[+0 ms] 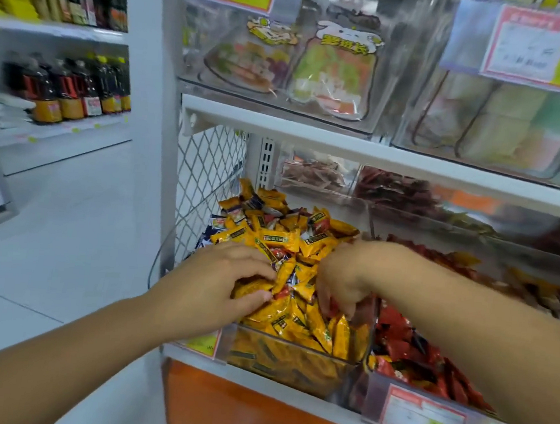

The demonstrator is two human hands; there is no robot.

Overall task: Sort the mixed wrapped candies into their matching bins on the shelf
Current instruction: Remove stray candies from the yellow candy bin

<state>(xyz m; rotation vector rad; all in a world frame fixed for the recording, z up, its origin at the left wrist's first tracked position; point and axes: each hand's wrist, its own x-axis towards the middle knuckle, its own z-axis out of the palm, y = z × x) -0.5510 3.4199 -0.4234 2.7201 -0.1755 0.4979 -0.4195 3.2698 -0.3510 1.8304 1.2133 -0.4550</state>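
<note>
Here, on a white shelf [287,401], left hand [217,284] and right hand [344,279] apparently pinch candies [289,243] (yellow-filled bin [291,360]).

The lower white metal shelf board [248,385] in front of me carries a clear plastic bin [291,363] heaped with yellow wrapped candies [279,239]. Touching it at 3 o'clock stands a second clear bin [359,387] of red wrapped candies [406,343]. At 12 o'clock, behind both, sit smaller clear boxes [316,177] of brown and dark red snacks.

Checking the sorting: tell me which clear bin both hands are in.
The bin heaped with yellow candies, leftmost of the lower row, beside the wire mesh. Its right neighbour holds red candies.
</note>
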